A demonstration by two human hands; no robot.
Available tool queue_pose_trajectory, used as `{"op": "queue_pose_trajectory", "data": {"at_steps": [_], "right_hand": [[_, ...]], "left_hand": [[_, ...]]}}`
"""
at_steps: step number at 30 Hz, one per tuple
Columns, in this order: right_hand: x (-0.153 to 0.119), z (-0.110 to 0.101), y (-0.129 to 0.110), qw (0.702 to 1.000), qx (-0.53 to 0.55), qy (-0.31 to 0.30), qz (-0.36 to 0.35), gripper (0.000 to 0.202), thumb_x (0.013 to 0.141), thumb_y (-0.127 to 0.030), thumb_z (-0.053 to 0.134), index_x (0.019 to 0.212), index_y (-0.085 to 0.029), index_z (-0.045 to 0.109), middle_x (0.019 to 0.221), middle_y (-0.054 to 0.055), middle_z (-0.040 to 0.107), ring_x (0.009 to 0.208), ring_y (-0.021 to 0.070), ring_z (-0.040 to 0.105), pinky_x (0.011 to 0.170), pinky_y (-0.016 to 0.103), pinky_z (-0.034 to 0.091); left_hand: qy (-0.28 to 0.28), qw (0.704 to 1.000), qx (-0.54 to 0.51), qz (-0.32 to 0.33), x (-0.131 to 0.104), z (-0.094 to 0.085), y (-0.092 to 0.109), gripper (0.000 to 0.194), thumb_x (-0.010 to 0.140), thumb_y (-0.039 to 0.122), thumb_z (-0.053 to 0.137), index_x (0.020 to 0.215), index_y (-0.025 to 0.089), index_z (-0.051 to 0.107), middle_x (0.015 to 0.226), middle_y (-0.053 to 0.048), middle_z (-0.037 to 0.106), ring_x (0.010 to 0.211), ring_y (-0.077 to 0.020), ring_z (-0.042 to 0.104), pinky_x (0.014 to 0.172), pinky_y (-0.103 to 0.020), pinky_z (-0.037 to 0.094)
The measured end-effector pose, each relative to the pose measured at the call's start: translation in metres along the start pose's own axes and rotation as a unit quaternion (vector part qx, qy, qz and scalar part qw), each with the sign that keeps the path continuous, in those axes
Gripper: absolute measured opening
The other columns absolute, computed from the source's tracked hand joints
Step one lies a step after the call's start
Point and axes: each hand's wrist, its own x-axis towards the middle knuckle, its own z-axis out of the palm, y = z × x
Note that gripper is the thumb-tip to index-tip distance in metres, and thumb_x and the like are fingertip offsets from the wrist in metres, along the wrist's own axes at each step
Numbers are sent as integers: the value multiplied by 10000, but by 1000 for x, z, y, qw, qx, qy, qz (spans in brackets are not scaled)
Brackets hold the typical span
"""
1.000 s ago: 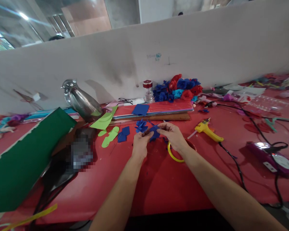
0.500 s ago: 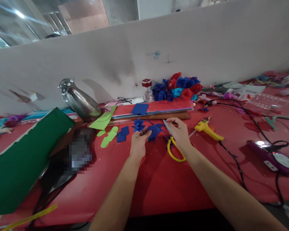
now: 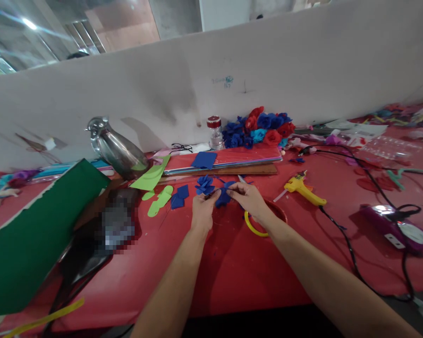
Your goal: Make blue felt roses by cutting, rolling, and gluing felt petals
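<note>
My left hand pinches the left edge of a cut blue paper piece, with petal-like lobes. On the other side, the fingertips of my right hand are closed on the same piece. Scissors with yellow handles lie on the red table under my right hand and wrist, which hide their middle; a blade tip shows beyond the fingers. Just past my left fingers sits a blue paper flower. Blue paper squares and light green cutouts lie to the left.
A yellow glue gun with a black cord lies right, near a purple device. Behind are stacked paper sheets, a red-lidded jar and red and blue flowers. A metal jug and green board stand left.
My right hand has let go of the scissors, which now lie on the table, and has moved left to pinch the blue paper piece. My left hand has stayed almost in place.
</note>
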Motion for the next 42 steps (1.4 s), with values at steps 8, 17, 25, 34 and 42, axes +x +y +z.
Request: {"op": "queue_pose_trajectory", "data": {"at_steps": [8, 17, 25, 34, 42], "right_hand": [[1, -3, -2, 996, -2, 90, -23, 275, 666, -479, 672, 695, -208, 634, 585, -14, 595, 576, 141, 522, 561, 270, 396], [-3, -2, 0, 984, -64, 128, -110, 350, 782, -532, 578, 665, -203, 581, 569, -26, 525, 562, 128, 468, 571, 264, 384], [-6, 5, 3, 989, -28, 8, -145, 342, 780, -475, 633, 1018, -230, 632, 982, 53, 682, 898, 192, 616, 798, 322, 494], [-2, 5, 7, 992, -47, 40, -114, 227, 753, -417, 612, 762, -194, 650, 665, -1, 648, 619, 141, 574, 639, 290, 474], [-17, -41, -33, 932, -72, 304, -186, 231, 806, -416, 584, 735, -197, 586, 573, -39, 546, 544, 113, 509, 543, 236, 410]], "left_hand": [[74, 990, 49, 111, 2, -4, -3, 154, 561, 223, 806, 664, 174, 702, 672, 9, 691, 650, -135, 604, 716, -284, 492], [97, 976, 36, 193, 0, 2, -3, 92, 556, 200, 732, 639, 174, 703, 671, 11, 691, 704, -144, 627, 806, -310, 509], [82, 978, 28, 192, -8, 3, -1, 162, 533, 243, 747, 670, 177, 692, 695, -2, 690, 713, -156, 635, 775, -309, 522], [88, 990, 29, 110, -1, 2, -8, 275, 486, 288, 825, 698, 147, 721, 707, -12, 705, 767, -180, 642, 854, -355, 494], [120, 988, -6, 96, 9, -3, -11, 344, 484, 285, 832, 778, 158, 706, 659, 28, 657, 673, -124, 608, 764, -295, 493]]}}
